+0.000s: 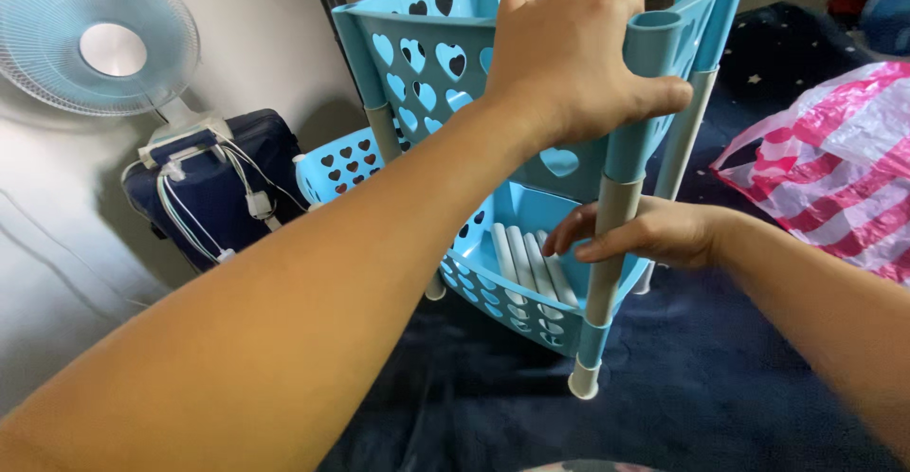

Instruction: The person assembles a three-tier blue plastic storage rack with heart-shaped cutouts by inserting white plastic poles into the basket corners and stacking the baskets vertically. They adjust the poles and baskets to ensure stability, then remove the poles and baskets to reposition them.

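A light blue plastic basket rack with heart-shaped holes stands tilted on a dark blue starred cloth (739, 377). My left hand (569, 60) grips the corner of its upper basket (422, 45), next to the blue corner socket (652, 36). My right hand (645, 235) rests its fingers on the beige corner pole (611, 235) just above the lower basket (517, 311). Several loose white tubes (531, 263) lie inside that lower basket.
A third blue basket (341, 164) lies behind the rack. A pale blue fan (95, 36) stands at the upper left above a navy suitcase (223, 188) with white cables. A pink-and-white striped plastic bag (834, 159) lies at the right.
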